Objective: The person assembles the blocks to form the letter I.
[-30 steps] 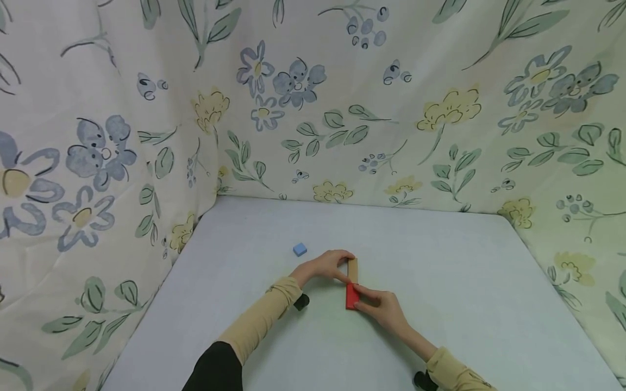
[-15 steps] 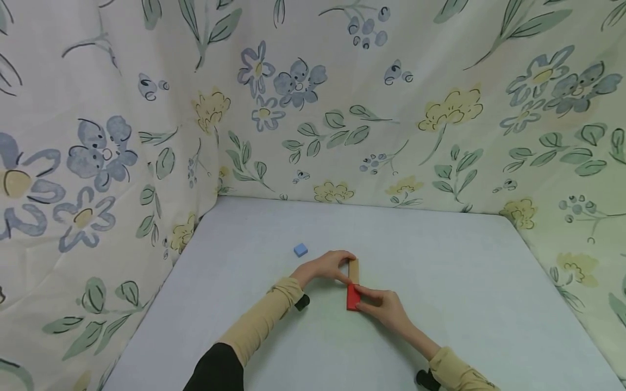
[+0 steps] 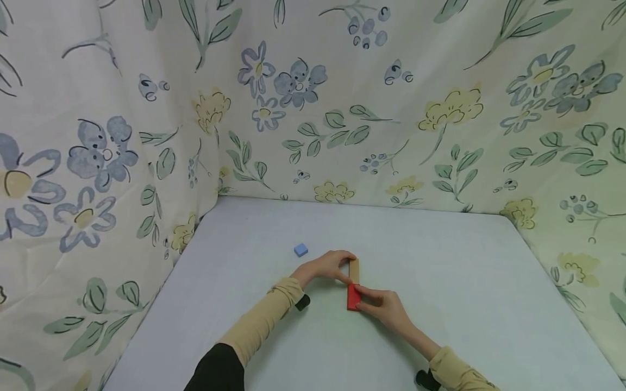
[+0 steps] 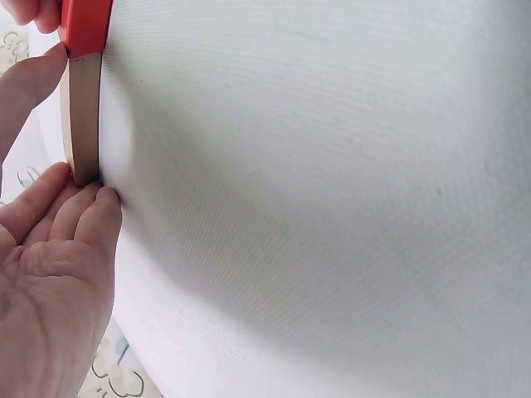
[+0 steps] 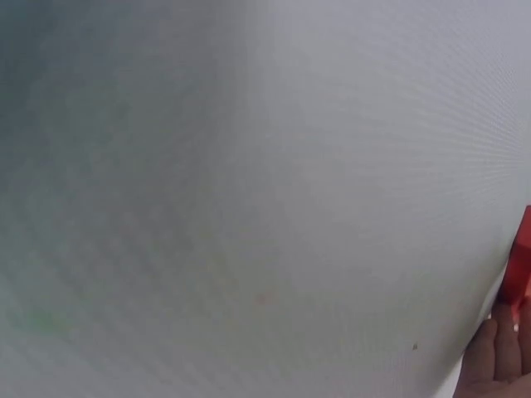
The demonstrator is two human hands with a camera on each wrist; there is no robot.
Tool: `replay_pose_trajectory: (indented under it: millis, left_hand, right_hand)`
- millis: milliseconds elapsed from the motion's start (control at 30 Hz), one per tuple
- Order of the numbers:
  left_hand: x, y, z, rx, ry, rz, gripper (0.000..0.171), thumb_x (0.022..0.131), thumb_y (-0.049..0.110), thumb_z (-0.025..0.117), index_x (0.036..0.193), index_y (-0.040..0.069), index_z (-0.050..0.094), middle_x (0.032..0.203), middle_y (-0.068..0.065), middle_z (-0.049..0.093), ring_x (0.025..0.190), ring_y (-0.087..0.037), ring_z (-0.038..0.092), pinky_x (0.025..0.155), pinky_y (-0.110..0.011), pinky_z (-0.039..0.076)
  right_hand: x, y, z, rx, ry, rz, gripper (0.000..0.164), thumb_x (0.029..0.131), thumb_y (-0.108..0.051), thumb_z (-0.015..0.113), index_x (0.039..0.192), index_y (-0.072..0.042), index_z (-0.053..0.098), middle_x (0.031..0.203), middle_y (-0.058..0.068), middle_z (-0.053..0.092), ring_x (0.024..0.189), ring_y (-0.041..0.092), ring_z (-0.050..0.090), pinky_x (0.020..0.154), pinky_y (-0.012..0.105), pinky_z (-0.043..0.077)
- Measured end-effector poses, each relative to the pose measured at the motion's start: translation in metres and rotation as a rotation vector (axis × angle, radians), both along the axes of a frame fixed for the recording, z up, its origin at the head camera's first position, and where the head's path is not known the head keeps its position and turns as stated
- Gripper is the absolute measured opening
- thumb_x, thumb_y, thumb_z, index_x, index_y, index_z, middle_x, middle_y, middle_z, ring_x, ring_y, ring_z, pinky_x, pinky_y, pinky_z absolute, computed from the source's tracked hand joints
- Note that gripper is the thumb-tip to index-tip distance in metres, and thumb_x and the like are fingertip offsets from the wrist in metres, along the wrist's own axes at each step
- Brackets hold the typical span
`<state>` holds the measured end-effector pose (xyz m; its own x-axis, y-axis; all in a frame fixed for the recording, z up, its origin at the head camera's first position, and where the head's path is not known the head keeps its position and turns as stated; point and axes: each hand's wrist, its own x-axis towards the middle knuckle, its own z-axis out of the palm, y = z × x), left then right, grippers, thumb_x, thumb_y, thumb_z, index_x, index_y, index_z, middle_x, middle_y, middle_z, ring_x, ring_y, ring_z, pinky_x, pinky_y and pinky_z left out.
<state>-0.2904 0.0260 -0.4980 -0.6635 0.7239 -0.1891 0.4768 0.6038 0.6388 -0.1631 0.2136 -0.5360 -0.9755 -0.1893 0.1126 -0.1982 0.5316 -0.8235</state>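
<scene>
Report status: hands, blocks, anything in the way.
Left hand grips wooden block, fingers at far end. Right hand grips red block, end to end with wooden block. Blue block apart to the left, not in the way.

Can see only one end of the red block (image 4: 85, 25) in the left wrist view, cut by the top edge. Can catch little of the right hand (image 5: 499, 358), cropped at the right wrist view's lower corner. Cannot tell fine detail on the blue block (image 3: 300, 250), too small, nor follow the right sleeve (image 3: 457, 371) past the head view's bottom edge.
</scene>
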Motion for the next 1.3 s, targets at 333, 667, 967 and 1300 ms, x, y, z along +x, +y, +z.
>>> replay_pose_trajectory:
  millis: [333,667,967,1300]
  left_hand:
    - [-0.001,0.0,-0.003,0.003,0.0,0.004,0.067,0.077,0.025,0.079,0.135,0.01,0.05,0.14,-0.004,0.051,0.134,-0.017,0.043,0.113,-0.031,0.035]
    - [0.002,0.0,-0.002,0.002,-0.001,0.004,0.066,0.077,0.024,0.079,0.135,0.011,0.05,0.141,-0.004,0.05,0.135,-0.017,0.042,0.114,-0.031,0.033]
    - [0.005,-0.001,-0.003,0.004,-0.017,0.005,0.066,0.078,0.024,0.079,0.135,0.011,0.05,0.141,-0.004,0.05,0.134,-0.017,0.042,0.113,-0.03,0.034]
    - [0.0,-0.003,-0.004,0.019,-0.005,-0.005,0.068,0.078,0.024,0.079,0.137,0.01,0.048,0.142,-0.005,0.049,0.135,-0.018,0.041,0.114,-0.031,0.033]
  right_hand:
    - [-0.001,0.001,0.002,-0.012,0.043,0.002,0.043,0.078,-0.019,0.077,0.119,-0.011,0.067,0.117,0.004,0.068,0.113,0.023,0.062,0.094,0.027,0.051]
    - [-0.019,-0.002,0.003,-0.076,0.019,-0.027,0.043,0.078,-0.016,0.077,0.118,-0.005,0.067,0.116,0.011,0.068,0.111,0.027,0.063,0.092,0.038,0.052]
    - [-0.023,-0.003,-0.004,-0.03,-0.003,-0.041,0.042,0.079,-0.018,0.077,0.118,-0.008,0.067,0.114,0.007,0.069,0.109,0.024,0.064,0.089,0.029,0.054]
    - [-0.027,-0.004,-0.002,-0.003,0.043,-0.007,0.041,0.08,-0.016,0.075,0.119,-0.006,0.066,0.114,0.009,0.069,0.109,0.025,0.064,0.09,0.035,0.054]
